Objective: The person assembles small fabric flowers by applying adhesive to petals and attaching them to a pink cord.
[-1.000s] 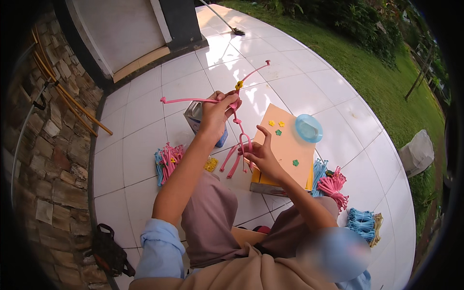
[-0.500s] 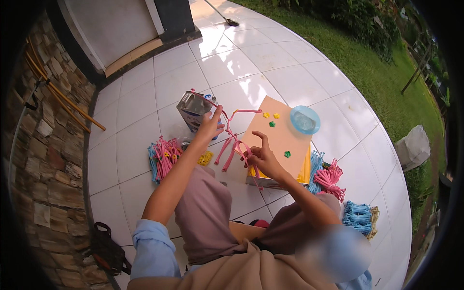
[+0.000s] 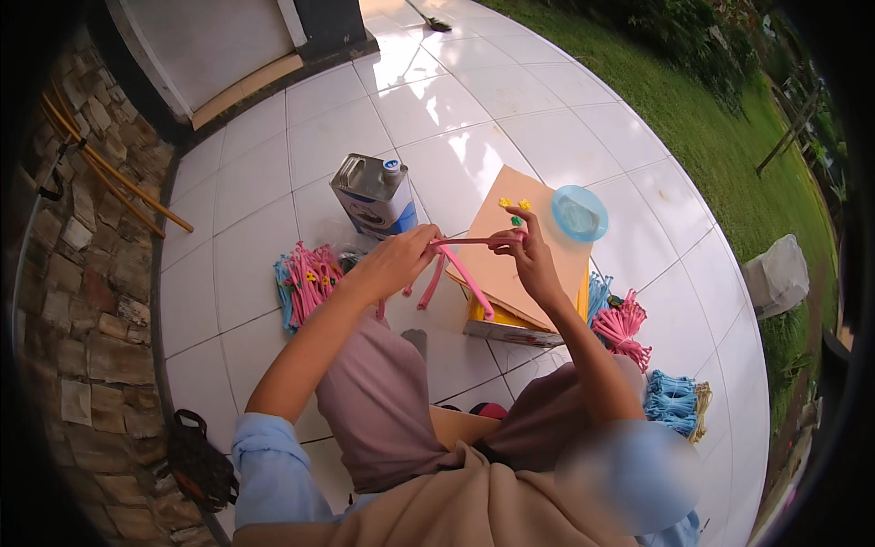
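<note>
At twelve o'clock from the seated person (image 3: 374, 410), I see a pink cord (image 3: 472, 242) pulled straight, other strands dangling. The left hand (image 3: 401, 260), fingers closed, grips it; the right hand (image 3: 529, 260) pinches its far end. A metal can (image 3: 369, 205) stands at eleven, a blue dish (image 3: 580, 215) at one.

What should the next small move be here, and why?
Probably bring the right hand toward the left hand, carrying the slim, soft-looking pink strand it pinches: that strand runs straight between both hands, with little slack showing, while other slim pink strands hang loose from the left hand's fingertips.
</note>
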Demonstrator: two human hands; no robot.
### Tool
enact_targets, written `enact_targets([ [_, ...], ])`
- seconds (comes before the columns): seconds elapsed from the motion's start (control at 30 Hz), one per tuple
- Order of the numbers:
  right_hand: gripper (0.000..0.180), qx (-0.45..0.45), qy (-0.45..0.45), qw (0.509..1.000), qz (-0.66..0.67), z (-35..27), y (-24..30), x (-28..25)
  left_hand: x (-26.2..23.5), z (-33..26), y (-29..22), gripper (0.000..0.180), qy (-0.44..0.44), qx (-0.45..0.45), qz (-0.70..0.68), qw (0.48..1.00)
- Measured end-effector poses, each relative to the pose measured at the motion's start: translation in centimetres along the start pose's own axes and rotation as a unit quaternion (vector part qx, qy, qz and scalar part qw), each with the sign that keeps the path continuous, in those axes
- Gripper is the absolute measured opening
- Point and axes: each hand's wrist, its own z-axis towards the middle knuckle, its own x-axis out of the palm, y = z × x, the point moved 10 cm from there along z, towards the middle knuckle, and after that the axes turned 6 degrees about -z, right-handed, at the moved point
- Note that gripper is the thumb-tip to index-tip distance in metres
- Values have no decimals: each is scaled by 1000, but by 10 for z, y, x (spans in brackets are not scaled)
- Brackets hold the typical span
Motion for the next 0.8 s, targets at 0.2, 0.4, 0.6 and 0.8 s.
enact_targets([
  [0.2, 72, -92, 91, 892, -433, -40, -54, 39, -28, -2, 25, 27, -62, -160, -110, 979],
  [0.4, 73, -108, 118, 844, -512, -55, -52, 44, -12, 3, 53, 32, -74, -191, -321, 925],
  [0.6, 73, -97, 143, 845, -506, -85, -44, 41, -6, 9, 57, 37, -92, -181, -315, 927],
  [0.8, 75, -102, 147, 869, -461, -99, -45, 26, 4, 27, 13, 25, -53, -121, -289, 948],
])
